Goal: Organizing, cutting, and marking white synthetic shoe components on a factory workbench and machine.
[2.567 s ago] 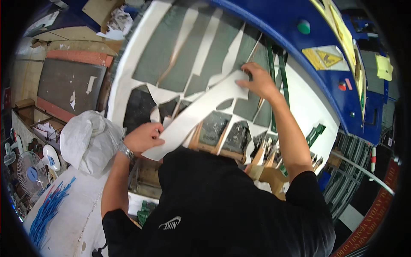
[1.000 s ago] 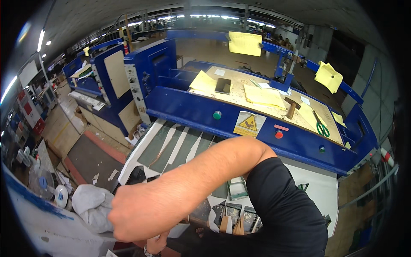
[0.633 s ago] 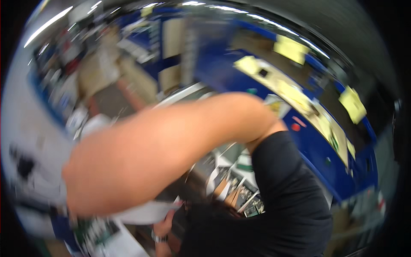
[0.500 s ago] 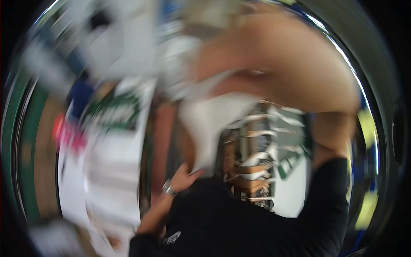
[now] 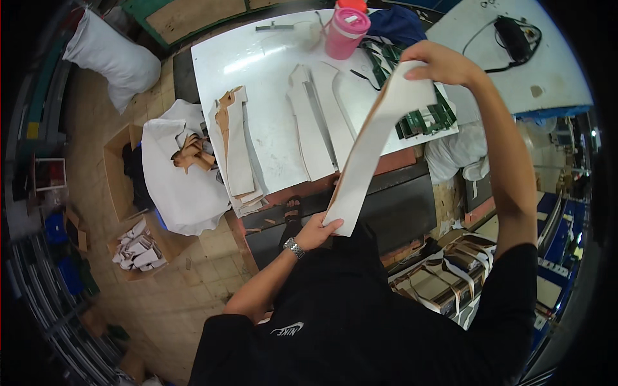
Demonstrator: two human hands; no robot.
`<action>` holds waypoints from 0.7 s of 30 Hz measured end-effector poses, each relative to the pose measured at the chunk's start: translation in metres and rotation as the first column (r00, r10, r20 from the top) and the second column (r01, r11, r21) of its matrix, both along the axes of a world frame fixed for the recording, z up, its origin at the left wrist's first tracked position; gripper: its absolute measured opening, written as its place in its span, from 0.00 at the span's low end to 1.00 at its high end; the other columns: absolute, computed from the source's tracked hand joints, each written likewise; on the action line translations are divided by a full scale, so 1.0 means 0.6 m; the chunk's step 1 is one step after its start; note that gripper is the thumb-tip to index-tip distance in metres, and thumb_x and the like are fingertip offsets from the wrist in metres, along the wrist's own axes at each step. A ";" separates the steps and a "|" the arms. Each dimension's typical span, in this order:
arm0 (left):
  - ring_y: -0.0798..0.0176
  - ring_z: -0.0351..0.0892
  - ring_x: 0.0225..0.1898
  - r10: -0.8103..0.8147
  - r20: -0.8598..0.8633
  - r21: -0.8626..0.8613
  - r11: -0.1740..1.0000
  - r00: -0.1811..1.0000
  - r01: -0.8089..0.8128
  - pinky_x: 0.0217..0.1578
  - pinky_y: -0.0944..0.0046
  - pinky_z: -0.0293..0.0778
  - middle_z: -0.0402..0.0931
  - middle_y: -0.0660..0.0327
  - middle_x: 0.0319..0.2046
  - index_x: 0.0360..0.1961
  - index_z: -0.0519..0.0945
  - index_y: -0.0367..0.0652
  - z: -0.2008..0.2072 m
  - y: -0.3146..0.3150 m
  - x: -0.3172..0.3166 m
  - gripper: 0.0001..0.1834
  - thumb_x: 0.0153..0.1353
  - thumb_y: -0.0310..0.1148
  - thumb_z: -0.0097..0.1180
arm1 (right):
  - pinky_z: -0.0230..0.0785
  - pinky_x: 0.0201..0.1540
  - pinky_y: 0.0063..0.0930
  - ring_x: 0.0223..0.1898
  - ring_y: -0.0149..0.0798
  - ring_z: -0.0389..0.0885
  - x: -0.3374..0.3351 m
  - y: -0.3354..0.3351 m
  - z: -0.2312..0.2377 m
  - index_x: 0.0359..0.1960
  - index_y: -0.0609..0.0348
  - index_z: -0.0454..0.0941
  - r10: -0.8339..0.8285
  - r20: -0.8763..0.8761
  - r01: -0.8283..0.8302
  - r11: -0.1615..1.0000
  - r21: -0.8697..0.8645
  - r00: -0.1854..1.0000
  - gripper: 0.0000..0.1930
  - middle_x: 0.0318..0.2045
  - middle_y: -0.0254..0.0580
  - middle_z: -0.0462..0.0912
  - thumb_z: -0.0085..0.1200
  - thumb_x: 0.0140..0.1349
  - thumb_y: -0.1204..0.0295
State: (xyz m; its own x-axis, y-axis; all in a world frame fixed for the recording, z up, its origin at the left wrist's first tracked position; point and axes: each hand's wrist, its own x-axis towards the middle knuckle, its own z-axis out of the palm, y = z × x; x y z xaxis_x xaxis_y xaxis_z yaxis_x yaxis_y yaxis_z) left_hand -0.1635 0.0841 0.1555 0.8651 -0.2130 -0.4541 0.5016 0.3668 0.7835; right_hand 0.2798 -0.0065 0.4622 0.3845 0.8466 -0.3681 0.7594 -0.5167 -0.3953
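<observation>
A long white cut panel (image 5: pixel 368 151) with a brown edge, wider and curved at its upper end, slants across in front of me. My left hand (image 5: pixel 314 233), with a watch at the wrist, is closed on its lower end. At the wide upper end, my right hand (image 5: pixel 441 63) pinches the panel between thumb and fingers. It may be several layers; I cannot tell. Beyond it on the white table (image 5: pixel 267 106) lie two similar white panels, one (image 5: pixel 308 125) beside the other (image 5: pixel 333 106). A stack of brown-edged panels (image 5: pixel 238 148) rests at the table's left side.
A pink jug (image 5: pixel 346 35) and green-and-white pieces (image 5: pixel 418 122) are on the table's right part. A white sack (image 5: pixel 112 55) stands at far left. A carton of white scraps (image 5: pixel 138 249) sits on the floor; strapped bundles (image 5: pixel 444 273) lie at lower right.
My view has turned right and steadied from a blur, so the white table now lies ahead. The panel stays with me, now slanting up to the right; my right hand appears farther out.
</observation>
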 end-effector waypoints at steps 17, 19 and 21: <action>0.53 0.85 0.57 0.384 -0.550 -0.260 0.765 0.741 -0.590 0.56 0.51 0.88 0.81 0.50 0.58 0.63 0.74 0.32 -0.205 -0.122 0.294 0.23 0.77 0.37 0.59 | 0.82 0.46 0.43 0.44 0.48 0.89 0.322 0.378 -0.662 0.55 0.64 0.84 0.456 0.010 -0.428 0.842 -0.330 0.890 0.25 0.46 0.51 0.90 0.71 0.56 0.69; 0.53 0.85 0.57 0.426 -0.539 -0.280 0.723 0.726 -0.632 0.56 0.51 0.88 0.81 0.50 0.58 0.63 0.74 0.32 -0.214 -0.128 0.319 0.22 0.77 0.37 0.59 | 0.82 0.46 0.42 0.44 0.49 0.89 0.322 0.397 -0.682 0.54 0.63 0.85 0.488 0.046 -0.439 0.820 -0.368 0.872 0.26 0.44 0.51 0.90 0.73 0.53 0.68; 0.53 0.86 0.57 0.440 -0.562 -0.269 0.703 0.701 -0.658 0.56 0.51 0.88 0.82 0.51 0.58 0.63 0.74 0.33 -0.223 -0.127 0.337 0.22 0.77 0.37 0.59 | 0.79 0.51 0.44 0.50 0.52 0.87 0.320 0.405 -0.692 0.56 0.64 0.84 0.482 0.009 -0.454 0.829 -0.326 0.876 0.26 0.50 0.54 0.87 0.71 0.55 0.68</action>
